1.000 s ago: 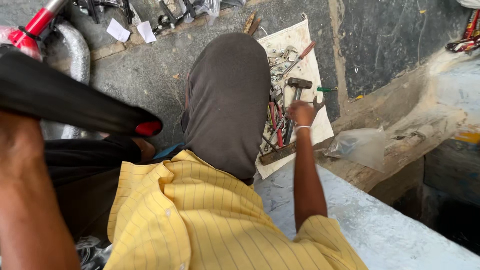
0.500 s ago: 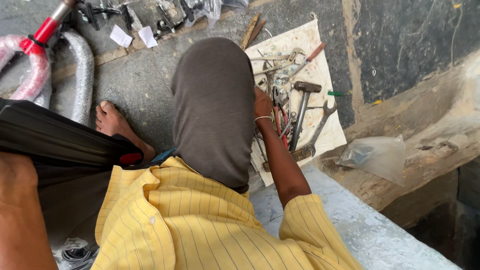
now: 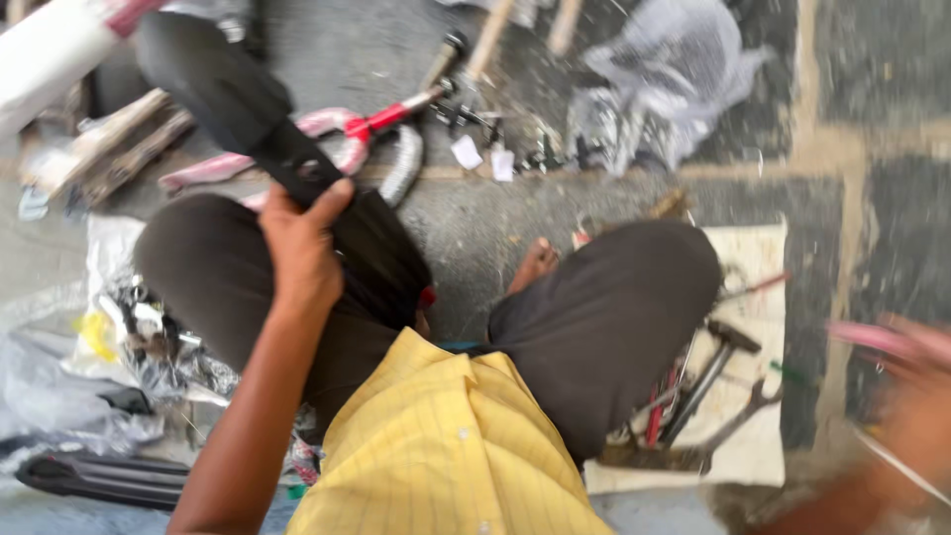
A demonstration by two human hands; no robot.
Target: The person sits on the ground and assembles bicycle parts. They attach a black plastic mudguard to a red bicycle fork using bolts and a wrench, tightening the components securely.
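My left hand grips a long black padded part that slants from the upper left down across my left knee. At the far right edge, my right hand is blurred by motion, with a slim pink-red tool at its fingers and a bangle on the wrist. I sit on the ground in a yellow checked shirt and dark trousers. One bare foot shows between my knees. A hammer and other hand tools lie on a white cloth beside my right knee.
A red-and-white bicycle frame piece and small parts lie on the grey stone floor ahead. Crumpled clear plastic is at the upper right. Plastic bags with metal parts and a black strip sit at my left.
The view has swung left and tilted. My left hand now shows gripping the black part over my knee. My right hand has left the tool cloth and moved out to the right.
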